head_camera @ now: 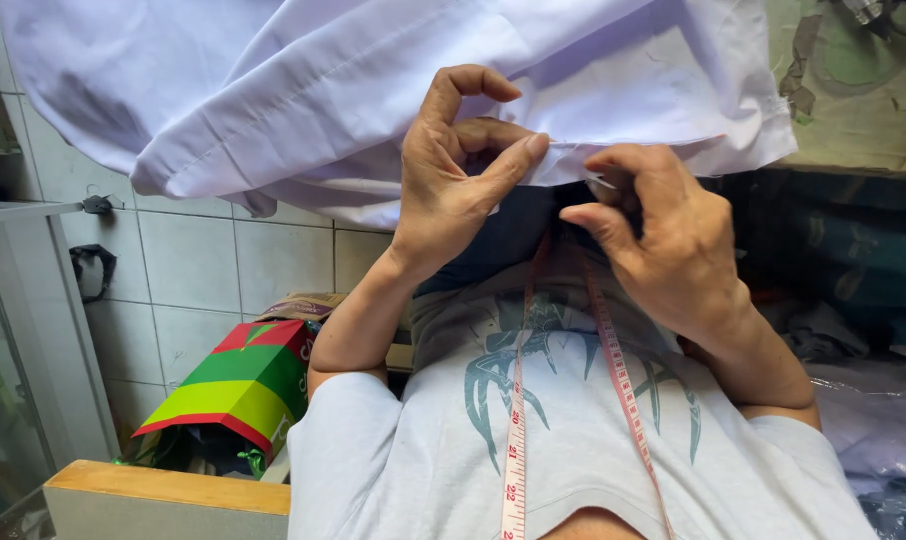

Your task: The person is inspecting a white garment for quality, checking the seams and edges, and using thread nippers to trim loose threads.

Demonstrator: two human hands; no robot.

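Soft daylight, sharp focus, faint shadows

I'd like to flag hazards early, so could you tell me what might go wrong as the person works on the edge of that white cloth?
1. The right hand seems to hold a thin needle close to the left hand, whose thumb pinches the white cloth; a slip could prick it.
2. The cloth hangs bunched from the pinch, so its weight may pull the edge free.
3. The measuring tape around the neck dangles below and might snag.
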